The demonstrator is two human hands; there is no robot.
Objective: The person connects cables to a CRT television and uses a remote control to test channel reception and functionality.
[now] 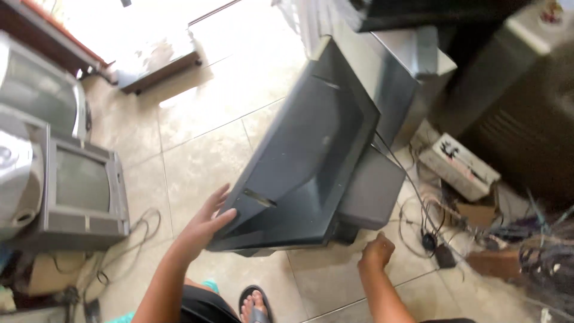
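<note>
A large dark grey tube television (311,149) stands tilted on the tiled floor, its glass screen facing up and left. My left hand (206,224) lies flat against its lower left corner, fingers spread, thumb on the frame. My right hand (376,251) hovers just below the set's bottom edge with the fingers curled in and nothing in them. My sandalled foot (254,305) is on the tiles below the set.
A smaller grey television (84,191) sits at the left, with another silver set (36,90) behind it. Loose cables (418,221) and a white box (457,164) lie at the right beside a big dark cabinet (526,113). A flat board (155,60) lies near the bright doorway.
</note>
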